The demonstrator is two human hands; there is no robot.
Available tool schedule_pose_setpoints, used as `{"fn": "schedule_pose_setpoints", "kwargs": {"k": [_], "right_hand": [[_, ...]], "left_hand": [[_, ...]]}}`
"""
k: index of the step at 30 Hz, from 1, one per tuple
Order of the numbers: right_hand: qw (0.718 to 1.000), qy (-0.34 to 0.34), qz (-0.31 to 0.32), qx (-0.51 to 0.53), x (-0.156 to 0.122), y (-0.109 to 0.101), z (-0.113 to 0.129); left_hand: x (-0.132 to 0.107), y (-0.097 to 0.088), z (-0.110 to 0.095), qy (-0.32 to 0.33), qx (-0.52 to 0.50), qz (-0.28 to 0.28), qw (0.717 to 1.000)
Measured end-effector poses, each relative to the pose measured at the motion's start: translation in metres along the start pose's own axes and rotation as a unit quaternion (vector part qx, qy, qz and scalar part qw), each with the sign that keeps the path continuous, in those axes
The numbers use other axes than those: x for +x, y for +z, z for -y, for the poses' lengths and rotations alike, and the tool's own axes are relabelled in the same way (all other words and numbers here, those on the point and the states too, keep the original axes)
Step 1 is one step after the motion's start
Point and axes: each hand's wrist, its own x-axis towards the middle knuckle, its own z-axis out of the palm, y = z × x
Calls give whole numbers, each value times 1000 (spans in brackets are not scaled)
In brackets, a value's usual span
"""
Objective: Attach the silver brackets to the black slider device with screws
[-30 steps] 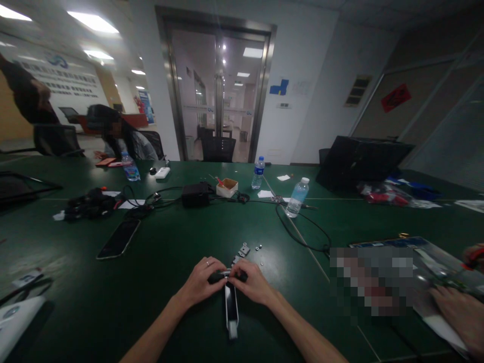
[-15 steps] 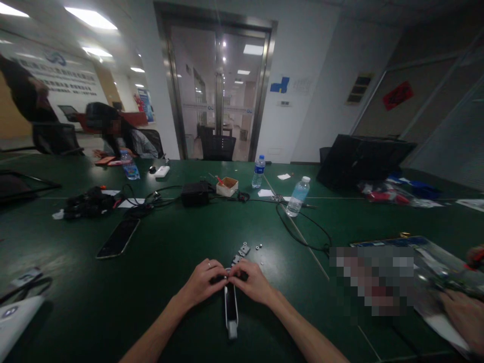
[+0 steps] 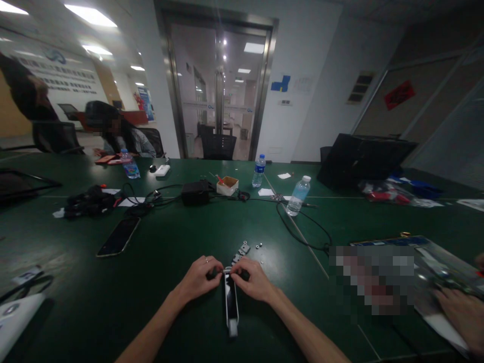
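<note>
A dim office meeting room, its long dark green worktop (image 3: 162, 237) running towards a glass door (image 3: 217, 91). Nearest, the person's left hand (image 3: 198, 278) and right hand (image 3: 253, 279) meet over a slim black-and-white device (image 3: 231, 302), which lies flat on the worktop with its long axis pointing at the wearer and a pale tip at the near end. Each grip is closed to a pinch from either side of the device's far end, where a small metal piece (image 3: 227, 270) shows between the hands; the view is poor there, so exactly what is pinched is hard to say. The device looks light and stiff, with a smooth, perhaps slippery face, so its long edges seem the safer place to take hold.

Just beyond lie small metal brackets (image 3: 240, 252) and a few loose nuts (image 3: 258, 246), tiny enough to need careful picking up. To the left rests a smartphone (image 3: 118, 236); to the right, a co-worker's hand (image 3: 459, 310) lies on a glossy sheet (image 3: 434, 267). Farther off stand a black power adapter (image 3: 195, 192), a small cardboard box (image 3: 227, 186) and a plastic water bottle (image 3: 298, 196), with a seated person (image 3: 113, 128) at the far end.
</note>
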Motion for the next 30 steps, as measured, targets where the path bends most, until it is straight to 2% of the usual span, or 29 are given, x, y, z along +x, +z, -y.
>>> {"fn": "schedule_pose_setpoints", "kwargs": {"k": [8,18,30], "right_hand": [[1000,-9,-12,-1,1,-3,2],[1000,6,9,-5,3,-7,4],[1000,8,25,-6,3,-10,5]], "left_hand": [[0,-4,2,-37,2,28,999],[-2,3,11,-41,-13,38,998],[-1,0,9,-53,-25,58,997]]}}
